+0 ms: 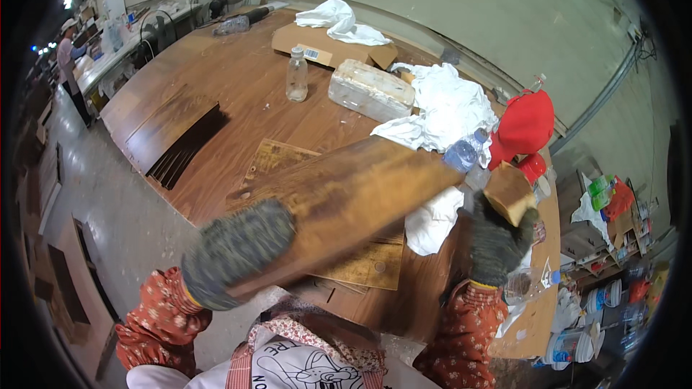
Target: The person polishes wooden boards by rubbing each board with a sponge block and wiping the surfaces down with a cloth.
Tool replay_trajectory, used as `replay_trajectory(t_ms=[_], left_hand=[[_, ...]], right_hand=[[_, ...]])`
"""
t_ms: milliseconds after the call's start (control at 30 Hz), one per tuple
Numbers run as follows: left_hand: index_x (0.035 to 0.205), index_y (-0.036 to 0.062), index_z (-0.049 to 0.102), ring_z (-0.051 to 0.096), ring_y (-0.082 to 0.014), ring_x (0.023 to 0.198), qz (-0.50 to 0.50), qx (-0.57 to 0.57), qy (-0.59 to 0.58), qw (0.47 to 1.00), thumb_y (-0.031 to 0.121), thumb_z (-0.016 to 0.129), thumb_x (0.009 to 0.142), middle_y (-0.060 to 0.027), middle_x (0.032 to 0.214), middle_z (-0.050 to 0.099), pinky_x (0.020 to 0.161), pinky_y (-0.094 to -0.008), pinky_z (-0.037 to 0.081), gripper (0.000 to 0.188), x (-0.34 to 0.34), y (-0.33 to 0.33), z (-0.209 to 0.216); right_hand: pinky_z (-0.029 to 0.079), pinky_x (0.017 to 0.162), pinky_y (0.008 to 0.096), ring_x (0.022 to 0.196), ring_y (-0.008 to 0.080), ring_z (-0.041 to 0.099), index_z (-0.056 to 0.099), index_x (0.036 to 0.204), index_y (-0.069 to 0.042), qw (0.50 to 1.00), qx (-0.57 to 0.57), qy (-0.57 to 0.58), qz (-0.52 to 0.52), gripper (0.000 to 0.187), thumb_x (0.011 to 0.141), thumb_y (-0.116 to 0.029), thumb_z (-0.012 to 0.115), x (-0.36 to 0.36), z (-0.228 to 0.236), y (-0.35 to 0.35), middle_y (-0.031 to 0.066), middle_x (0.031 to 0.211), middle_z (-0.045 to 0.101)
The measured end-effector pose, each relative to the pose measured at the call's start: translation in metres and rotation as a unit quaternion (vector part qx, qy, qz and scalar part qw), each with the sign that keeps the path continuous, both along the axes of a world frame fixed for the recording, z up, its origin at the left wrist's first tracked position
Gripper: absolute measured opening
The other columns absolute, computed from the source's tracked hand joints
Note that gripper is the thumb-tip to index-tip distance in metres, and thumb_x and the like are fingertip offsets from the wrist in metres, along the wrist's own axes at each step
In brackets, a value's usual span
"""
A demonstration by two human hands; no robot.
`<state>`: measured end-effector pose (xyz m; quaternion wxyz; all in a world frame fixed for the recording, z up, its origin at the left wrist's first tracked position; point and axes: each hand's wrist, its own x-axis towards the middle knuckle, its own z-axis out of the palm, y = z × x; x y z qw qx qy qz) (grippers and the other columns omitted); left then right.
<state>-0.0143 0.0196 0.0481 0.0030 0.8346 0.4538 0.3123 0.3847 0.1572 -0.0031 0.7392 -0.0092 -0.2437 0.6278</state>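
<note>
My left hand [238,253], in a dark mottled knit glove, is closed around the near left end of a brown wood-grain board [367,191]. The board is tilted above the table, slightly blurred. In my right hand [497,245], gloved the same way, is a tan sponge block [512,193], held off the board's right side. Beneath the raised board lie other wood-grain boards [378,268], partly covered by it. White cloth [435,222] lies between the board and my right hand.
A stack of boards [169,126] sits at the table's left edge. Farther back stand a clear bottle [296,75] and a plastic-wrapped block [371,90]. White rags [454,104] and a red cap [528,121] lie at the right. A person [68,65] stands at the far left.
</note>
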Motion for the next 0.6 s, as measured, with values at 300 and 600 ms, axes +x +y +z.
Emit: replay_trajectory(t_ms=[300,600], left_hand=[[0.128,-0.0014,0.062,0.062,-0.0242,0.121,0.195,0.062,-0.388,0.899,0.005,0.070,0.092,-0.0149,0.131,0.064,0.104,-0.0393,0.051,0.038,-0.019,0.028,0.005],[0.117,-0.0010,0.065,0.072,-0.0226,0.090,0.123,-0.050,-0.021,0.991,0.019,0.071,0.094,-0.0163,0.106,0.070,0.076,-0.0336,0.061,0.031,-0.047,0.041,-0.026]], right_hand=[[0.028,0.119,0.0575,0.143,0.0375,0.036,0.029,0.153,0.003,0.991,0.008,-0.085,-0.098,0.067,0.100,-0.028,0.055,0.030,-0.035,-0.034,0.0211,0.155,0.036],[0.040,0.113,0.0449,0.129,0.0344,0.051,0.034,0.149,0.009,0.926,-0.028,-0.324,-0.194,0.084,0.087,-0.033,0.071,0.011,-0.020,-0.048,0.0220,0.141,0.049]])
